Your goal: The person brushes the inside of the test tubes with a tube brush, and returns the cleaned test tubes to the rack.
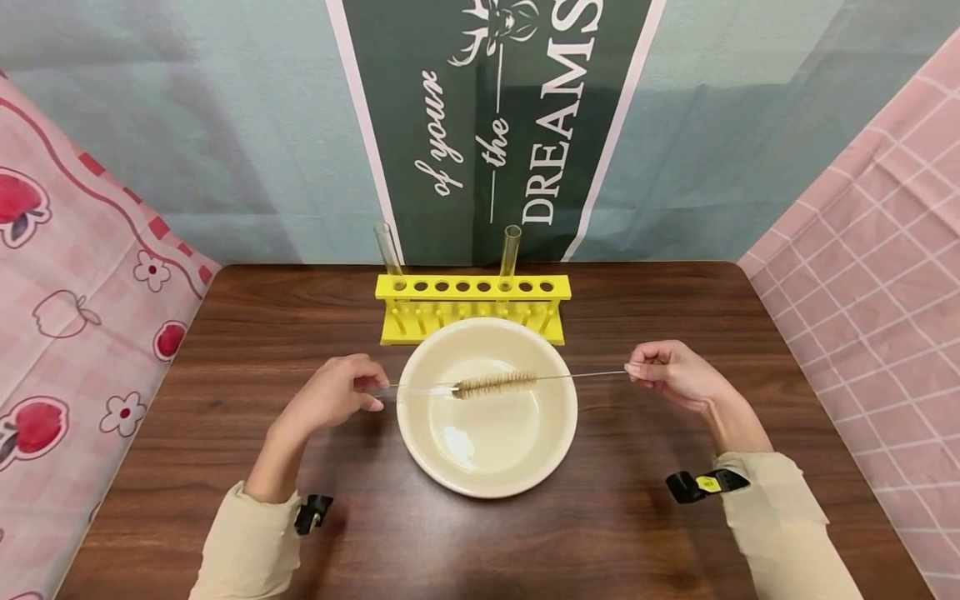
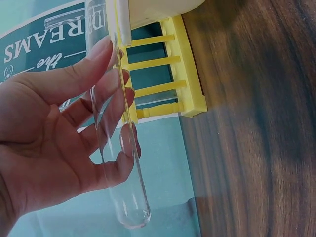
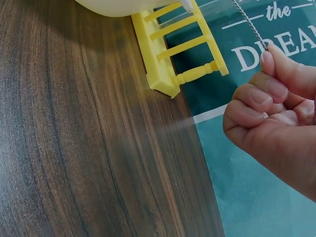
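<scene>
My left hand (image 1: 341, 392) holds a clear glass test tube (image 2: 129, 168) between thumb and fingers, its rounded end pointing left in the head view. The tube's other end reaches over a cream basin (image 1: 487, 450). My right hand (image 1: 675, 375) pinches the twisted wire handle (image 3: 249, 22) of a test tube brush (image 1: 498, 383) between thumb and forefinger, the other fingers curled in. Tan bristles lie level above the basin, with the brush's tip right at the tube's mouth. Tube and brush form nearly one straight line.
Behind the basin stands a yellow test tube rack (image 1: 472, 287) with two upright glass tubes, one at the left end (image 1: 387, 250) and one right of centre (image 1: 511, 250). The brown wooden table (image 1: 480, 550) meets a cloth backdrop at the back and patterned cloths at both sides.
</scene>
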Available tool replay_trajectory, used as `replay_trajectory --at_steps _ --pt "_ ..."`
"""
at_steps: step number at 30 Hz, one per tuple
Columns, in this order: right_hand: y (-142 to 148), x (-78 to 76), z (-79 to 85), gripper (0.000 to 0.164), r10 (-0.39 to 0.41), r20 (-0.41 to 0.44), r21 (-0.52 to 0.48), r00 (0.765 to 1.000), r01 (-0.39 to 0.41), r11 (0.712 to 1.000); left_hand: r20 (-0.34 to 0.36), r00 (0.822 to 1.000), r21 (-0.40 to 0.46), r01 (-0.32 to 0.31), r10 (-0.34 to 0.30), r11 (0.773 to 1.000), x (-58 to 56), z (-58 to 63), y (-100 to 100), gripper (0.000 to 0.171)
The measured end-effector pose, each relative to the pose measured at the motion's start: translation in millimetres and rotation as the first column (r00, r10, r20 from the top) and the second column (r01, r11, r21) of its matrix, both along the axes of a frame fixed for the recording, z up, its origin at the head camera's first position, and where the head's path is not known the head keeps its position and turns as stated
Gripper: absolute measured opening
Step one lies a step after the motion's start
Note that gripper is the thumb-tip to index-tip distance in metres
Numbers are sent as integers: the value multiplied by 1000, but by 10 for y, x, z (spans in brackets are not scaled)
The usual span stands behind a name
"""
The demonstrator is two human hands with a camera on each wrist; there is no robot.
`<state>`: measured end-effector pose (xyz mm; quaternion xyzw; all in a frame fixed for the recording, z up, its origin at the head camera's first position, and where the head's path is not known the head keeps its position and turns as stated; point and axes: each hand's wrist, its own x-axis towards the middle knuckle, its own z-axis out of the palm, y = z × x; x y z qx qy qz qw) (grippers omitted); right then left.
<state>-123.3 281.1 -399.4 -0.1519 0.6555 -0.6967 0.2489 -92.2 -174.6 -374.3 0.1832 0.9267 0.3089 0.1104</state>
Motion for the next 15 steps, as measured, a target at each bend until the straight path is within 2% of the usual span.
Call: replay_trajectory --at_steps 2,8,9,15 --pt "-5 1 -1 25 2 -27 -6 1000 -2 1000 3 1000 25 5 -5 1000 -6 -5 2 17" --pt "-101 -38 9 11 8 -152 185 988 21 983 -5 1000 59 11 -11 998 -34 1 56 17" --pt "-121 -47 18 12 9 -163 225 987 29 974 -8 1000 53 7 -6 999 -38 2 64 17" --pt "-216 -97 79 17 49 -201 325 978 20 945 -4 1000 25 -10 10 1000 -69 10 107 17"
